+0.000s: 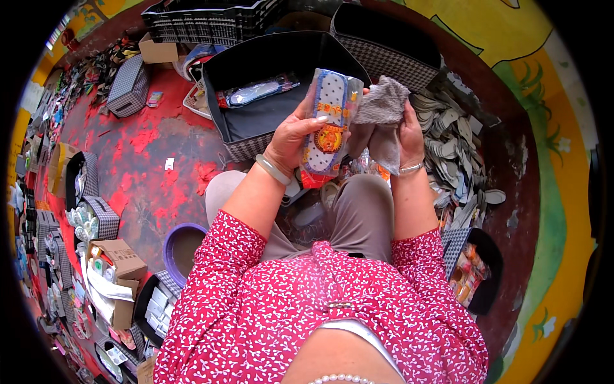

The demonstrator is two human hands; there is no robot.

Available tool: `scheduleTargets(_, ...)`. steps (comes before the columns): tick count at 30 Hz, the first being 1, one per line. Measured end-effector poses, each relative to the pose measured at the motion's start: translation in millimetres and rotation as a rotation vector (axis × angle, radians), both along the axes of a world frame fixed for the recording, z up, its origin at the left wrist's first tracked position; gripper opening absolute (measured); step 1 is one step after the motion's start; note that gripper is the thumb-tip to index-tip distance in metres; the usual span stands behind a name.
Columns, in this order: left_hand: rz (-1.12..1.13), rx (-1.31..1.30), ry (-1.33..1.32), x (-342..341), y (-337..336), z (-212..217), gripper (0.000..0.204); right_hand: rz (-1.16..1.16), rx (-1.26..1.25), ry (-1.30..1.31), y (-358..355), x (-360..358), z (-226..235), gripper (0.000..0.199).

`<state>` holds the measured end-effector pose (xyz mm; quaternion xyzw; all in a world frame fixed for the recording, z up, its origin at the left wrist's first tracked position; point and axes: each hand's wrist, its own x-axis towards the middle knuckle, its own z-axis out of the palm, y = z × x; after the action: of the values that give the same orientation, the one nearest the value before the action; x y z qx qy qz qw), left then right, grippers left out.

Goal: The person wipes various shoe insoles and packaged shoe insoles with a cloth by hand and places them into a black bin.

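My left hand (289,139) is closed around a packet of insoles (332,105), a long clear wrapper with a blue-edged, dotted white insole and an orange and yellow print. The packet is tilted almost upright above my knees. In my right hand (411,139) is a grey cloth (382,105), bunched at the top and hanging down beside the packet. Cloth and packet are close together at their upper parts; whether they touch I cannot tell. Just beyond my hands stands a black-lined fabric bin (248,148) with a checked outside, and a similar wrapped packet (259,93) lies in it.
To the right lies a heap of loose grey soles (451,141) along the wall. A bin of orange packets (470,272) sits near my right elbow. A purple bucket (171,253) stands on the red-stained floor (144,179). Several boxes, including an open carton (121,259), line the left side.
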<state>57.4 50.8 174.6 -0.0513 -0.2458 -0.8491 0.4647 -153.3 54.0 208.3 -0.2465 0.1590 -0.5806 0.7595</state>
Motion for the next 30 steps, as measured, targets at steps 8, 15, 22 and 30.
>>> scheduleTargets(8,0.054,-0.039,-0.168,-3.6,-1.1,-6.5,0.07,-0.018,0.0,0.044,8.7,8.6,4.0,0.037)
scheduleTargets(15,-0.01,-0.07,-0.201,1.6,-1.1,-6.0,0.07,-0.637,-0.075,0.91,-16.5,-38.9,-2.1,0.024)
scheduleTargets(22,-0.132,-0.116,-0.3,-2.2,4.3,-6.8,0.068,-0.822,-0.358,1.262,-19.2,-32.8,63.0,0.022)
scheduleTargets(30,-0.069,-0.054,-0.248,-6.5,2.5,-7.6,0.07,-0.049,-0.925,1.492,38.7,11.4,75.0,0.043)
